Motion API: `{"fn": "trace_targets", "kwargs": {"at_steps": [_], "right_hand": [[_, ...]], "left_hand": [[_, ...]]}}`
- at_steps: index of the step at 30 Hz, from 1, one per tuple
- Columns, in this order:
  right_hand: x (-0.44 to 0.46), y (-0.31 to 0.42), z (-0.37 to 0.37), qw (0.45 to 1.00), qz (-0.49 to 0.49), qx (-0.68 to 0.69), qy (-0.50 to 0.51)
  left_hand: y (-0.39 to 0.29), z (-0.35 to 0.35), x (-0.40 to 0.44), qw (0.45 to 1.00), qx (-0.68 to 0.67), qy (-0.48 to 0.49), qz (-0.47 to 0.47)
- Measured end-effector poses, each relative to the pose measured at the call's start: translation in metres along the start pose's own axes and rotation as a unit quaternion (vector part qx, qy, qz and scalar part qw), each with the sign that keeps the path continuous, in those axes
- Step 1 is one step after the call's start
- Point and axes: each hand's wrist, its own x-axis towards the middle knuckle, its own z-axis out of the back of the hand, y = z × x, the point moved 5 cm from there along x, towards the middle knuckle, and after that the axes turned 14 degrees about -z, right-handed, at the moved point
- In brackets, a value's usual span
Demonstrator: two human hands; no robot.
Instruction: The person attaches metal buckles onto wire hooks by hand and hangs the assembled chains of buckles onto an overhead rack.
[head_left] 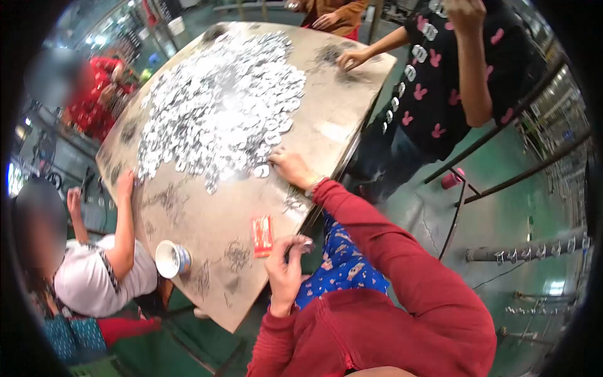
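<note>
A large heap of small, shiny silver metal pieces [220,107] covers much of the tabletop. My right hand [292,166] rests at the heap's near right edge, fingers bent down and drawn together. Whatever lies under its fingertips is too small to name, and one loose metal piece [261,171] sits just beside them. Close to my body, past the table's near edge, my left hand [284,273] pinches a small shiny metal piece [306,245] between thumb and fingers. A red and white packet [262,235] lies on the table just beyond that hand.
A white cup [168,259] stands near the table's left edge. Dark thin scraps [237,256] lie in patches on the brown tabletop [210,220]. Several people work around the table, one close by in a black top [433,94]. Metal rails [521,160] stand at right.
</note>
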Motion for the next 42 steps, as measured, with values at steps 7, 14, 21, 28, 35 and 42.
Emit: {"fn": "trace_targets", "kwargs": {"at_steps": [7, 14, 21, 28, 35, 42], "right_hand": [[-0.031, 0.034, 0.077, 0.919, -0.262, 0.292, 0.046], [-0.121, 0.122, 0.159, 0.917, -0.23, 0.317, 0.072], [-0.135, 0.137, 0.166, 0.909, -0.231, 0.343, 0.046], [-0.146, 0.105, 0.133, 0.84, -0.249, 0.482, 0.008], [-0.139, 0.098, 0.129, 0.81, -0.262, 0.522, 0.058], [-0.145, 0.094, 0.135, 0.808, -0.291, 0.507, 0.074]], "left_hand": [[0.007, 0.006, 0.008, 1.0, 0.004, -0.003, -0.021], [0.0, -0.007, 0.019, 0.993, 0.094, 0.039, -0.056], [-0.004, -0.006, 0.021, 0.975, 0.18, 0.023, -0.124], [0.011, 0.0, 0.009, 0.98, 0.14, 0.055, -0.133], [0.074, 0.149, 0.109, 0.894, 0.441, -0.072, -0.031], [0.16, 0.262, 0.157, 0.685, 0.728, 0.0, 0.011]]}}
